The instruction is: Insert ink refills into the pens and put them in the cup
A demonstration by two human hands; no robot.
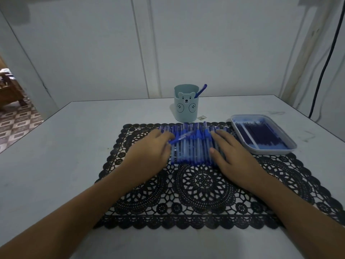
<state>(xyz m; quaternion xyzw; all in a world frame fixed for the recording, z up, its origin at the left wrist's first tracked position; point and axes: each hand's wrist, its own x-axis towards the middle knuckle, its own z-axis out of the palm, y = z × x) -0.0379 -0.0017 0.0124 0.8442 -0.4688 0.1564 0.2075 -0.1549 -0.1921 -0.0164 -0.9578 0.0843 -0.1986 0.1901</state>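
**Q:** Both forearms are filling the bottom edge. What are the hands doing?

**R:** The left hand and right hand are lying flat, fingers straight, and neither is gripping anything. They are pressing on the two ends of a row of blue translucent plastic pens. The row is sitting on the far half of a black openwork lace placemat.

**Q:** Is anything lying loose on the row?

**R:** One blue pen is lying slantwise across the others, just beside the left fingertips. I cannot tell whether they are touching it.

**Q:** And further out?

**R:** A pale blue cup with a bear face is standing upright just behind the mat. A single capped blue pen is leaning out of it to the right. A shallow pale rectangular tray is sitting to the right of the row, holding dark blue ink refills. Everything is resting on a white table.

**Q:** What is proving hard to read?

**R:** The hands are covering the outermost pens, so the row cannot be counted. A tiny object beside the cup is too small to name. A black cable is running out of view at the right wall.
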